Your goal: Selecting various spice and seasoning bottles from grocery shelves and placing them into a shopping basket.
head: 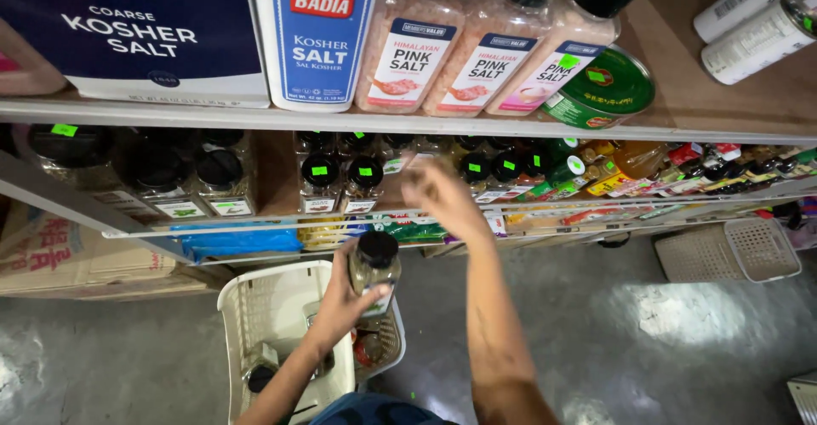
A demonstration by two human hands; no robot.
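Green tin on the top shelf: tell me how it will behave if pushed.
The green tin lies tilted against a pink salt bottle, so a push would probably make it roll or slide. It looks rigid metal, unlikely to dent. It sits near the shelf edge and could fall off.

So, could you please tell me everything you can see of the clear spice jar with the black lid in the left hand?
The clear plastic spice jar has a round black screw lid, a greenish-brown filling and a pale label low on its side. It looks closed and stands roughly upright. The left hand grips it from its left side, above the white plastic basket and below the shelf's edge. The right hand is apart from it, up at the shelf.
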